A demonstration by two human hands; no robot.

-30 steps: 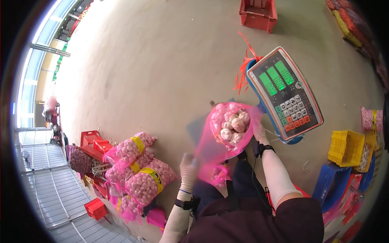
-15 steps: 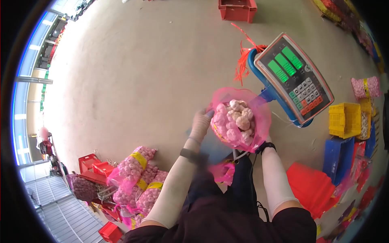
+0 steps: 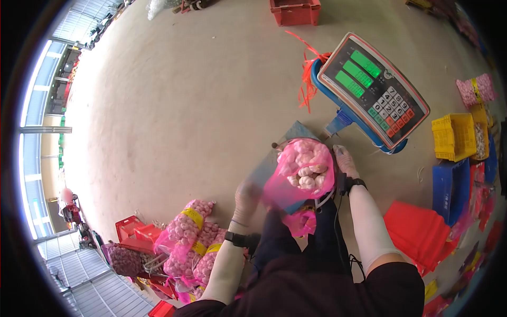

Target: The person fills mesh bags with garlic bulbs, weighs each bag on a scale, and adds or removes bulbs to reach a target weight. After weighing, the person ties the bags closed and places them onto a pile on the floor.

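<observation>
A pink mesh bag of garlic point(image 3: 309, 169) lies on the blue-grey platform of a scale point(image 3: 299, 128), with pale bulbs showing through its loose net. My left hand point(image 3: 246, 203), gloved and blurred, is closed at the left end of the net, which stretches toward it. On the other side my right hand point(image 3: 346, 161), also gloved, lies against the bag with its fingers extended; part of the fingertips is hidden. Beyond that hand stands the scale's display point(image 3: 375, 90), its green screens lit and its keypad facing me. The digits are too small to read.
Filled pink garlic bags point(image 3: 185, 227) are piled at lower left beside red crates point(image 3: 127, 227). To the right are a yellow crate point(image 3: 453, 137), a blue crate point(image 3: 448, 195) and a red crate point(image 3: 414, 230). Orange-red ties point(image 3: 307, 79) hang by the display. A person point(image 3: 68, 206) is far left.
The bag has come down onto the scale platform and tipped over. My left hand has moved down and left, drawing the net out, while my right hand has shifted up beside the bag.
</observation>
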